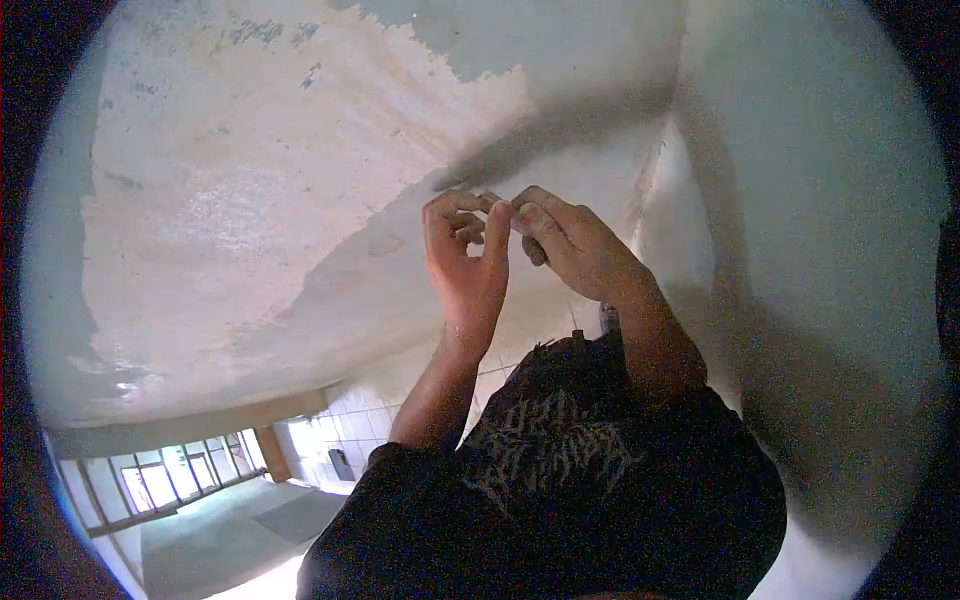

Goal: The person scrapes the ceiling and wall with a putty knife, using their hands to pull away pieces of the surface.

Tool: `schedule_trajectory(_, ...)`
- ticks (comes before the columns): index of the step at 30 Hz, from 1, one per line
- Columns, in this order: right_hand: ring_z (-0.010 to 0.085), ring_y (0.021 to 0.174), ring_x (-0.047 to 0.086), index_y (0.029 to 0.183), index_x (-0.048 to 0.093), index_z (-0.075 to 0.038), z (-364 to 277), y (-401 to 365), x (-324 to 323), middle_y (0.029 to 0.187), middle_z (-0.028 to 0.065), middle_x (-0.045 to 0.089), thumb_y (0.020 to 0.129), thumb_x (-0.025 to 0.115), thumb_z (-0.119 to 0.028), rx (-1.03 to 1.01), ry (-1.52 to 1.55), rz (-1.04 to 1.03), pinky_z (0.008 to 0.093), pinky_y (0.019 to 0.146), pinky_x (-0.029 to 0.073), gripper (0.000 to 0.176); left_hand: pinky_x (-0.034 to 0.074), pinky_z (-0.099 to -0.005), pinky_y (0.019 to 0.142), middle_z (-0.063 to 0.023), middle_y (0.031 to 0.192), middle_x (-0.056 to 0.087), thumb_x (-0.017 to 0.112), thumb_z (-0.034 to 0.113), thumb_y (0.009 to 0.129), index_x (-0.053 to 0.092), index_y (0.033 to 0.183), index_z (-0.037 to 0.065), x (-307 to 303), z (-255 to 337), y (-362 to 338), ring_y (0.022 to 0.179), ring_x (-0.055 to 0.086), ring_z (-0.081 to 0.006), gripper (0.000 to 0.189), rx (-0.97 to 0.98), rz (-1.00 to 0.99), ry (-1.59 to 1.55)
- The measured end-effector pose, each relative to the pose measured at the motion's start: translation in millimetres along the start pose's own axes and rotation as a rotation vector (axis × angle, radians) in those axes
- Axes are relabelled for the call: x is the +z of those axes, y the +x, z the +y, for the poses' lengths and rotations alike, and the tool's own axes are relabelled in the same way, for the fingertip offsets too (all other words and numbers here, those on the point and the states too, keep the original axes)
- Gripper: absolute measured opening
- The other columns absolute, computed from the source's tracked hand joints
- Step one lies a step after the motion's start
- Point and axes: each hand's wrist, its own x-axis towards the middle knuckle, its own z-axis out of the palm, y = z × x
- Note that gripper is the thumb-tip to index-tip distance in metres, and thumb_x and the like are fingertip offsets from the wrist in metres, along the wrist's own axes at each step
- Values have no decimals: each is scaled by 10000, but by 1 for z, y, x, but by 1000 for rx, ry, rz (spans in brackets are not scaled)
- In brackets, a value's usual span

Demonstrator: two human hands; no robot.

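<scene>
Both hands are raised together in front of a patchy wall point(250, 180). My left hand point(470, 255) has its thumb up and its fingers curled, with the fingertips meeting the other hand. Close against it, my right hand point(570, 240) has its thumb and index finger pinched together and the other fingers bent under. Between the fingertips, anything held is too small or hidden to make out. Below the hands is a black shirt point(550, 450) with pale lettering.
A smooth greenish wall point(830, 200) stands on the right, meeting the patchy one at a corner. At the lower left are barred windows point(170, 478), a tiled wall point(360, 425) and a grey floor point(215, 545).
</scene>
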Motion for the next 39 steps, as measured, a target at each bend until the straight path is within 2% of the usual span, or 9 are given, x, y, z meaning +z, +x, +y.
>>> schedule_trajectory(2, 108, 576, 448, 1027, 486, -30, -6, -5, 0, 628, 11, 476, 973, 429, -262, -64, 6, 23, 257, 548, 396, 245, 443, -256, 655, -65, 947, 504, 614, -7, 824, 461, 916, 53, 1, 7, 3, 761, 473, -100, 188, -37, 31, -116)
schedule_trajectory(8, 68, 492, 453, 1083, 475, -53, -9, -9, -14, 627, 0, 485, 931, 503, -138, 143, 335, -75, 213, 369, 356, 176, 443, -247, 686, -48, 928, 457, 551, -71, 822, 385, 874, 63, 4, 10, 15, 798, 466, -102, 220, 110, -133, -596)
schedule_trajectory(11, 89, 429, 440, 1079, 471, -52, -7, -12, -14, 596, 12, 502, 943, 506, -267, 155, 533, -36, 249, 369, 361, 257, 439, -240, 715, -55, 955, 471, 526, -84, 822, 390, 888, 61, 9, 6, 17, 832, 474, -100, 209, 196, -197, -432)
schedule_trajectory(14, 87, 426, 438, 1093, 471, -61, -13, -12, -20, 596, 11, 500, 952, 481, -305, 88, 523, -87, 251, 360, 362, 282, 447, -268, 743, -92, 989, 505, 532, -106, 792, 428, 885, 45, 12, 10, 14, 868, 521, -157, 205, 78, -149, -407)
schedule_trajectory(16, 91, 419, 435, 1108, 473, -62, -11, -8, -18, 592, 11, 499, 958, 464, -316, 109, 496, -14, 252, 359, 367, 295, 421, -367, 878, -131, 1019, 548, 603, -63, 761, 504, 922, 49, 10, 5, 17, 1002, 532, -264, 220, 668, 56, 261)
schedule_trajectory(18, 95, 413, 432, 1124, 475, -62, -10, -2, -14, 587, 11, 499, 963, 448, -326, 130, 469, 55, 254, 359, 372, 310, 405, -386, 897, -155, 1089, 543, 610, -20, 773, 533, 993, 45, 12, 17, 6, 1027, 523, -290, 242, 639, 1, 347)
schedule_trajectory(20, 90, 469, 463, 1160, 480, -69, -11, 4, -10, 648, 2, 523, 965, 445, -321, 99, 354, 139, 248, 415, 406, 320, 348, -436, 943, -189, 1268, 494, 607, 162, 824, 533, 1205, 40, 10, 29, -1, 1088, 487, -334, 406, 609, -140, 520)
schedule_trajectory(25, 137, 715, 563, 1183, 490, -71, -7, 22, 0, 877, 47, 583, 962, 462, -283, -97, 386, 172, 274, 629, 485, 307, 292, -437, 940, -110, 1421, 365, 584, 400, 798, 430, 1337, 58, 15, 20, -2, 1049, 410, -322, 656, 530, -211, 656)
schedule_trajectory(39, 187, 945, 587, 1181, 505, -61, -26, 40, -4, 1053, 105, 592, 957, 473, -251, -160, 267, 139, 316, 824, 488, 295, 260, -415, 938, -163, 1460, 291, 532, 489, 799, 365, 1368, 20, 9, 20, 15, 1054, 390, -318, 756, 474, -251, 562)
